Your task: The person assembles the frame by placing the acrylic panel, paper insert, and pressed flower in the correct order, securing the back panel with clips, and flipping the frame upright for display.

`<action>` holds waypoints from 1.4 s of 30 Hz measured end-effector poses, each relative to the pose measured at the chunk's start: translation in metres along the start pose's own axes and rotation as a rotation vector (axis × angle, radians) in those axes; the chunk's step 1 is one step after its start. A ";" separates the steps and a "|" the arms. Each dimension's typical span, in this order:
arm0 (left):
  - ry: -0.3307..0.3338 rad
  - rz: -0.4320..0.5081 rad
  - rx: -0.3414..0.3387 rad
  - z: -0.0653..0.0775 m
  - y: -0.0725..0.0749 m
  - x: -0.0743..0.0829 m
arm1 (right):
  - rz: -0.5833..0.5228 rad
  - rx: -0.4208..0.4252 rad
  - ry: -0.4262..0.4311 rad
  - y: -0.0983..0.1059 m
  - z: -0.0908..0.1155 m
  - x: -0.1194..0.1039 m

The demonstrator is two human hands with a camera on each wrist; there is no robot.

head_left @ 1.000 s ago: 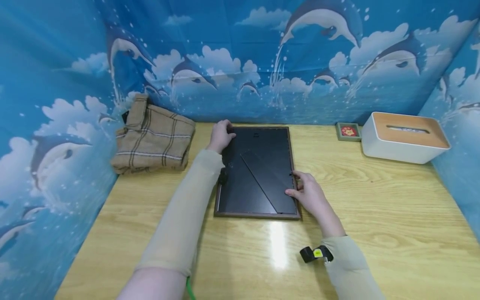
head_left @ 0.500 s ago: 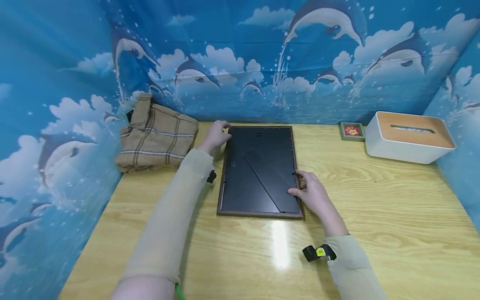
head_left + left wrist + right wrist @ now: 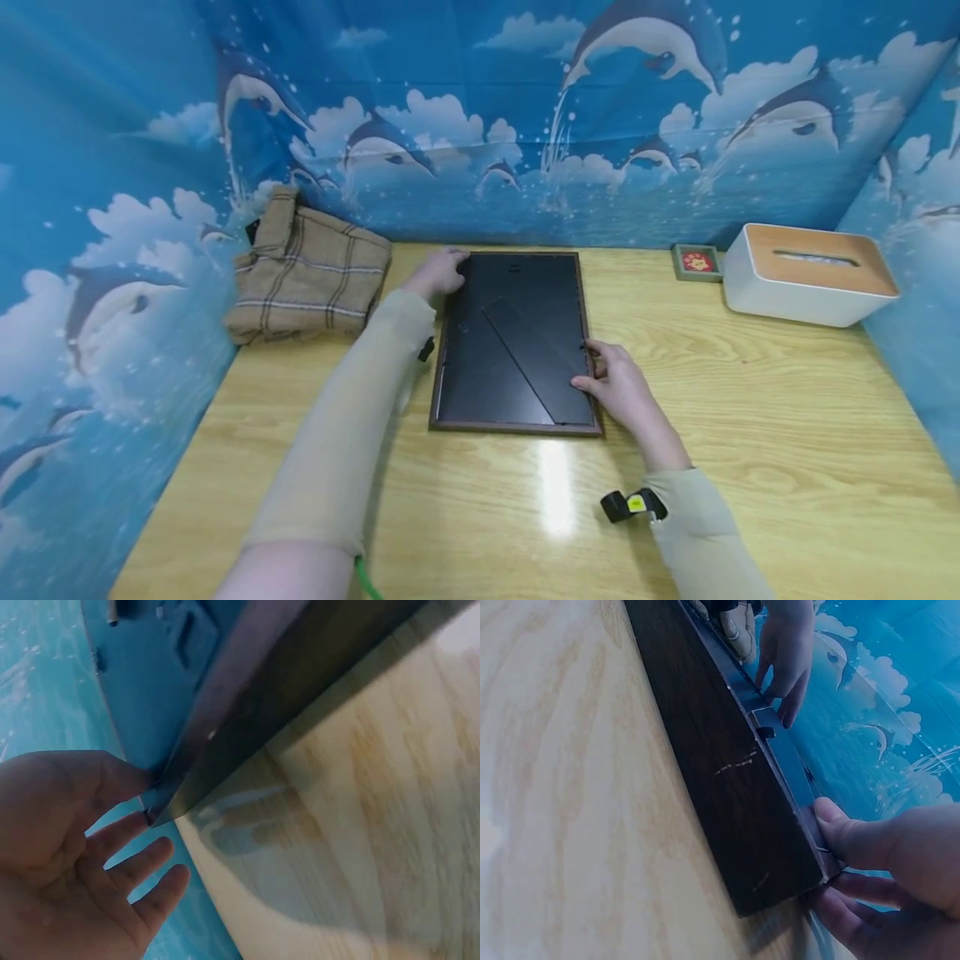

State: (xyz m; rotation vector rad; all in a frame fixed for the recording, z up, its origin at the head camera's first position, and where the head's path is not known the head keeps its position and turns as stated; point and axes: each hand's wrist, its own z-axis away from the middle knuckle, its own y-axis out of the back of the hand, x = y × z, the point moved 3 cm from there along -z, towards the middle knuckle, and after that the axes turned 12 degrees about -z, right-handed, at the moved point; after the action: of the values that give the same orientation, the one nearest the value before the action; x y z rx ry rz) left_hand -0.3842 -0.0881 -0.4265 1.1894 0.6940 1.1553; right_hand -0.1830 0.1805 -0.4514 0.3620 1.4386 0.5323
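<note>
A picture frame (image 3: pixel 480 367) lies face down on the wooden table, its black backing and folded easel leg (image 3: pixel 534 358) on top. At its far left corner is my left hand (image 3: pixel 437 273). In the left wrist view, the thumb and index finger of this hand (image 3: pixel 64 832) pinch that corner, and the other fingers spread apart beyond it. My right hand (image 3: pixel 621 385) grips the frame's right edge low down. In the right wrist view, its thumb (image 3: pixel 836 817) presses on the back and the fingers curl under the dark wooden side (image 3: pixel 720 765).
A folded brown plaid cloth (image 3: pixel 322 275) sits at the back left. At the back right stand a small green square frame with a red picture (image 3: pixel 697 263) and a white tissue box with a wooden lid (image 3: pixel 795 292). A dolphin-print curtain (image 3: pixel 480 125) borders the table.
My left hand drew off leftward from the frame's far left edge, then came back to its corner. My right hand has kept its hold, and the frame has stayed about where it was.
</note>
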 end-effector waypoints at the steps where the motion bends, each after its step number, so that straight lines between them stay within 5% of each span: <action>1: 0.010 -0.002 -0.001 -0.001 -0.001 0.000 | -0.002 -0.005 0.000 -0.001 0.000 0.000; 9: 0.040 0.019 0.035 -0.002 -0.002 0.002 | -0.001 -0.004 -0.018 0.000 -0.001 0.001; 27: 0.048 -0.027 -0.022 0.003 -0.004 0.005 | 0.003 -0.006 -0.018 0.000 -0.001 0.002; 42: 0.012 0.034 -0.071 0.036 -0.011 -0.004 | 0.005 -0.017 -0.017 -0.001 -0.002 0.001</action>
State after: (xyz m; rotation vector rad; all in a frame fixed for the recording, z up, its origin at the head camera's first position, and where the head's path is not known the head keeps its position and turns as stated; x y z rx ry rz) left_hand -0.3497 -0.1037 -0.4276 1.1391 0.6388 1.2071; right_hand -0.1851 0.1805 -0.4530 0.3564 1.4164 0.5439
